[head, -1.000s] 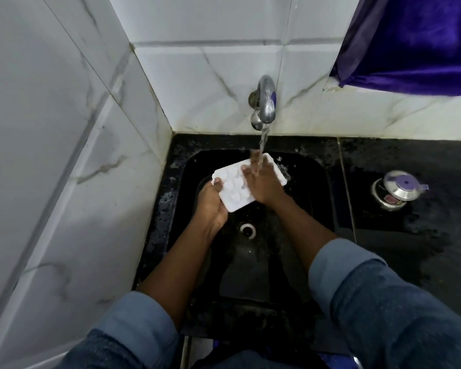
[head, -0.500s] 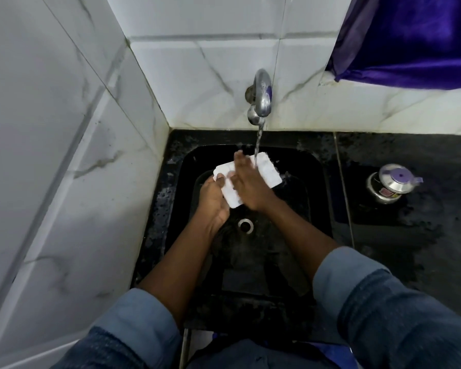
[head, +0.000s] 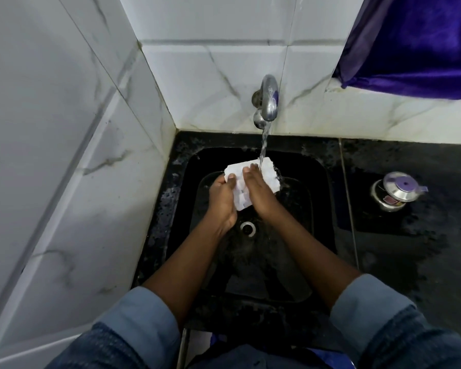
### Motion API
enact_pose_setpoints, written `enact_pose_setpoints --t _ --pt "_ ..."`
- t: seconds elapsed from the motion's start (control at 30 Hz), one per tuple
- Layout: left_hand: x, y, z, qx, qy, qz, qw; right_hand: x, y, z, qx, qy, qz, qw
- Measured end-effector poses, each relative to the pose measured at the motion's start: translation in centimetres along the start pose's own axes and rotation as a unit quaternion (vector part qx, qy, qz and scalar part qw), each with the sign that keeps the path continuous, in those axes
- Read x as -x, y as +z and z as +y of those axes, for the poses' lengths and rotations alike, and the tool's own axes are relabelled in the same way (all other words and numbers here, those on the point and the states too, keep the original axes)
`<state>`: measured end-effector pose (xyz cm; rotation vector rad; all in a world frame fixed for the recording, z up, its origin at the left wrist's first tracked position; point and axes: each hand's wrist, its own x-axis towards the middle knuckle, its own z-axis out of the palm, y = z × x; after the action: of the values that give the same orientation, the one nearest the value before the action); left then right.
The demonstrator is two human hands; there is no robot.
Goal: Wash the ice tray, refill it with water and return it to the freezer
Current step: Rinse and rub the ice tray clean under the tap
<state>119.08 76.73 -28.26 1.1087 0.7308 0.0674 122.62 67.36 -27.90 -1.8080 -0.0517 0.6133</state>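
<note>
1. Above the black sink (head: 194,166), in the corner of the white tiled walls (head: 64,129), the white ice tray (head: 239,168) is held in the air between both hands.
2. The tray is kept under the metal tap (head: 269,99), and its far end is struck by the stream of water (head: 264,143).
3. The near left end of the tray is grasped by the left hand (head: 222,198): the thumb is laid on top, and the other fingers are hidden beneath it.
4. The right hand (head: 261,193) is laid flat on the upper face of the tray, with the fingers stretched toward the tap; nothing is clasped by it.
5. The middle of the tray is covered by the right hand, so only the two ends and a strip between the hands can be seen.
6. The tray is tilted, with its far end higher than its near end.
7. The round drain (head: 248,227) is seen in the sink bottom, just below the wrists.
8. On the wet black counter (head: 410,249) to the right, well apart from the hands, a steel pot (head: 395,190) with a lid is placed.
9. A purple cloth (head: 415,41) is hung at the upper right.
</note>
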Motion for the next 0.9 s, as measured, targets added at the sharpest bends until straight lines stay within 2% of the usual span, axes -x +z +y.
enact_pose_setpoints --t 0.13,0.23,0.3,0.37,0.43,0.5,0.57,0.6,0.67,0.77,0.87,0.9 --pt "2.7 2.8 -0.2 -0.066 0.040 -0.072 0.994 -1.6 -1.1 0.2 -0.164 0.094 -0.006 0.982" --pt "3.1 3.3 -0.4 -0.072 0.044 -0.094 0.992 0.0 -2.3 -1.2 -0.175 0.045 -0.009 0.983" --pt "2.7 3.4 -0.3 -0.053 0.041 -0.096 0.993 0.7 -3.1 -0.9 -0.177 0.012 0.032 0.984" --pt "2.4 3.7 0.0 -0.036 0.003 -0.064 0.997 1.8 -3.9 -0.5 -0.210 0.024 0.069 0.975" --pt "1.5 4.0 0.0 -0.057 0.015 -0.037 0.998 2.7 -5.0 0.0 -0.214 0.020 0.087 0.973" --pt "0.3 4.6 -0.1 -0.133 0.053 -0.048 0.989 3.7 -6.1 0.6 -0.186 -0.005 0.089 0.979" --pt "-2.2 5.3 -1.3 -0.200 0.032 -0.082 0.976 4.8 -6.5 0.6 -0.161 -0.046 0.075 0.983" --pt "-3.6 5.8 -1.8 -0.190 -0.006 -0.081 0.978 5.1 -6.4 1.0 -0.151 -0.063 0.076 0.984" --pt "-4.7 6.8 -1.6 -0.083 -0.077 -0.060 0.992 5.8 -6.0 1.1 -0.089 -0.111 0.083 0.986" --pt "-3.1 7.9 1.1 0.013 -0.090 -0.065 0.994 6.1 -5.6 3.0 0.027 -0.163 0.048 0.985" --pt "-3.2 7.7 2.6 -0.064 -0.123 -0.096 0.986 6.5 -6.1 3.3 0.112 -0.188 0.042 0.975" --pt "-3.3 7.8 2.9 -0.093 -0.126 -0.080 0.984 6.5 -6.2 3.5 0.161 -0.216 0.056 0.961"
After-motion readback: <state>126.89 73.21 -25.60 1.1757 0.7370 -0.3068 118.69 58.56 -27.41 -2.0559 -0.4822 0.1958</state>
